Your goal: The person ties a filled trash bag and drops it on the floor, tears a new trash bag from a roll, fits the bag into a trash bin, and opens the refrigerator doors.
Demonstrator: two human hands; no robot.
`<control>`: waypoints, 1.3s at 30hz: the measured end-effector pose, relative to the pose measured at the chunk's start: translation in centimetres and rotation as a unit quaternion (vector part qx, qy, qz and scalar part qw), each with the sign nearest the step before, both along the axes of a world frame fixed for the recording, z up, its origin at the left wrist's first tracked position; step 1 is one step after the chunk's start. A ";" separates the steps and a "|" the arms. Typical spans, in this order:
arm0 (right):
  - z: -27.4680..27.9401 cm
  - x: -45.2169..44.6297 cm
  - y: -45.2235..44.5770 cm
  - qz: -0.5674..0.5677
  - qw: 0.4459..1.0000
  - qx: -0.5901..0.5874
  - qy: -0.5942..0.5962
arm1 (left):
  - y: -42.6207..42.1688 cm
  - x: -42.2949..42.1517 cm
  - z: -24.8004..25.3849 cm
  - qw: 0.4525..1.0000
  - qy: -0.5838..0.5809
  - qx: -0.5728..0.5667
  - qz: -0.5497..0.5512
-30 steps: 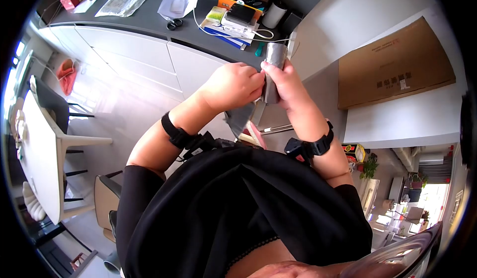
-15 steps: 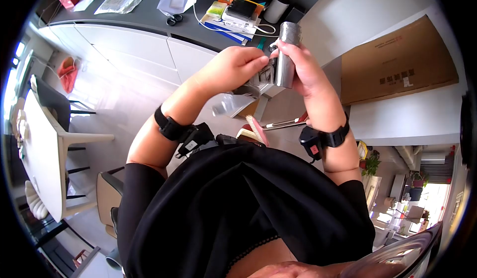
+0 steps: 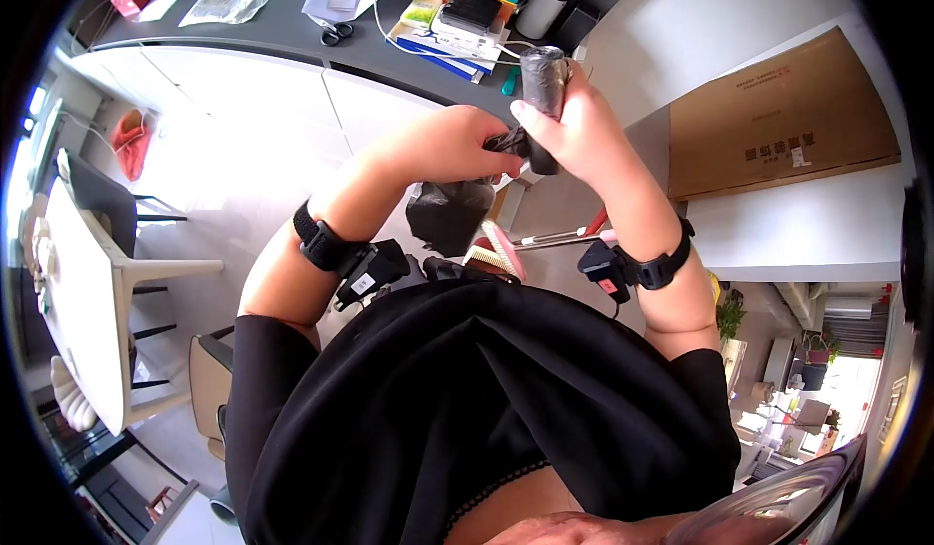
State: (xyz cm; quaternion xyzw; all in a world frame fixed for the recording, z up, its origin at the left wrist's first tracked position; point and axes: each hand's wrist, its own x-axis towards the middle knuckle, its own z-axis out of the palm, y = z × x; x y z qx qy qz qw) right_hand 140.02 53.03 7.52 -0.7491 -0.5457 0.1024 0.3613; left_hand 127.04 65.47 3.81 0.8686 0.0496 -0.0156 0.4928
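Now my left hand [image 3: 452, 143] pinches crumpled dark plastic film [image 3: 506, 143]; at right, my right hand [image 3: 582, 125] clasps a dark-grey plastic roll [image 3: 541, 80].

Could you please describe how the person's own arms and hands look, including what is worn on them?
The left hand and right hand wear no gloves. Black sleeves end above the elbows. Each forearm has a black strap carrying a boxy black device; the left one bears a white label, the right a reddish label.
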 end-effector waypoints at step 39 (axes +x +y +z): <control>30.5 7.6 7.9 -0.063 0.774 0.363 -0.516 | 4.0 -9.4 -7.9 0.974 0.009 -0.087 0.211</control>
